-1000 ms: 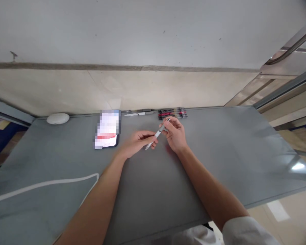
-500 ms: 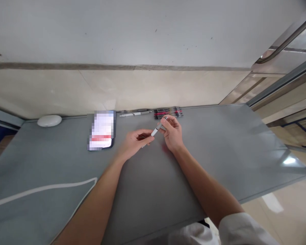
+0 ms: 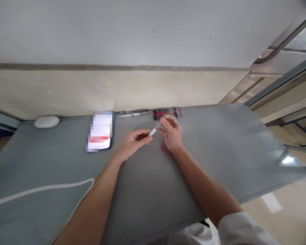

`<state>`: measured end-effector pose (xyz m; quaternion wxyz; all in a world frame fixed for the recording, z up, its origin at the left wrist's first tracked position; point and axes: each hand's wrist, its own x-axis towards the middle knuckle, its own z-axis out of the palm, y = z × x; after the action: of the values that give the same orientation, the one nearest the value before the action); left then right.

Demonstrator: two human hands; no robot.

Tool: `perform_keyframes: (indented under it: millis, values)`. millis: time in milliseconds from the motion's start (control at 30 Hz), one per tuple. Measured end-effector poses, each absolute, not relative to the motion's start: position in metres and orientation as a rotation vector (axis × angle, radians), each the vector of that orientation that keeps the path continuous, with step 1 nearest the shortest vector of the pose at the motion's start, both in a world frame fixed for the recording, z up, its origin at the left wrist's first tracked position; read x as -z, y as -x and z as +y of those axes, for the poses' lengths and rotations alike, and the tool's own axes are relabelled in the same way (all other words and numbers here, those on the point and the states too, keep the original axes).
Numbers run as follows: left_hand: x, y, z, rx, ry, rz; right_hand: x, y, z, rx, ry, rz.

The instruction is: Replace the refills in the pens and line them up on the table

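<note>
A white and grey pen [image 3: 153, 131] is held at a slant above the grey table, between both hands. My left hand [image 3: 136, 143] pinches its lower, white end between thumb and fingers. Around the upper, grey end, the fingers of my right hand [image 3: 171, 132] are closed, with the thumb near the tip. Parts of the pen are covered by the fingers. Just behind my right hand lies a bundle of dark and red pens or refills [image 3: 167, 112]. To its left, a white and grey pen [image 3: 132, 115] rests by the table's back edge, with dark slim pieces alongside.
A phone [image 3: 100, 131] with a blurred-out screen lies left of my hands. Farther left is a white oval case [image 3: 47, 121]. A white cable [image 3: 53, 186] crosses the left of the grey table [image 3: 229, 153]. The tiled wall [image 3: 148, 88] borders the back edge.
The view has shifted very slightly. Both hands keep their hold on the pen in nearly the same pose; nothing on the table has moved.
</note>
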<state>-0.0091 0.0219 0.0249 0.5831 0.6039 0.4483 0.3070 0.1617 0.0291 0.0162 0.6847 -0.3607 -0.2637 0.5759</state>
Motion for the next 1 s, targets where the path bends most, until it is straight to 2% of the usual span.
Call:
perform_keyframes:
  millis: [767,1000]
  values:
    - [-0.0239,0.0077,0.0208,-0.738,-1.471,1.096,-0.0175,-0.1638,0.0282,-1.299,0.807,-0.596]
    - [-0.0242,0.0158,0.0221,-0.582,-1.442,0.94,-0.0188,-0.1652,0.0262,-1.406,0.753,-0.652]
